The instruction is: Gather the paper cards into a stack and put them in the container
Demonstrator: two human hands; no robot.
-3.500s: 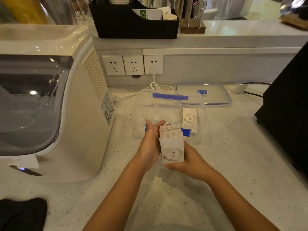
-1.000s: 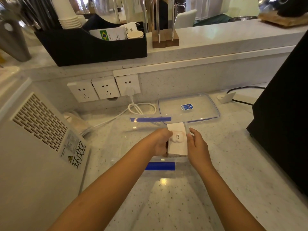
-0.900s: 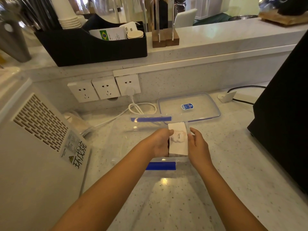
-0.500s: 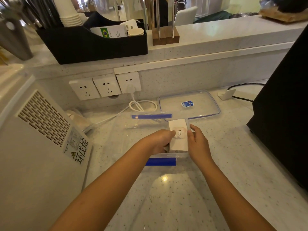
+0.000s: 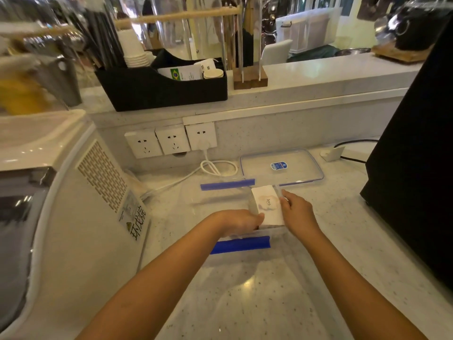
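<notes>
A stack of white paper cards (image 5: 268, 207), the top one printed "love", lies inside the clear plastic container (image 5: 220, 200) with blue clips on its near and far rims. My left hand (image 5: 241, 220) presses against the stack's left side from within the container. My right hand (image 5: 297, 213) holds the stack's right side, fingers against the card edges. The lower part of the stack is hidden behind my left hand and the container wall.
The container's clear lid (image 5: 282, 166) lies flat behind it. A white appliance (image 5: 61, 204) stands at the left, a black machine (image 5: 414, 168) at the right. Wall sockets (image 5: 171, 141) with a white cable (image 5: 215, 168) are behind. A black organiser (image 5: 161, 89) sits on the raised ledge.
Both hands carried the stack forward from in front of the container and lowered it inside. Over the last second they have stayed on its sides with small shifts only.
</notes>
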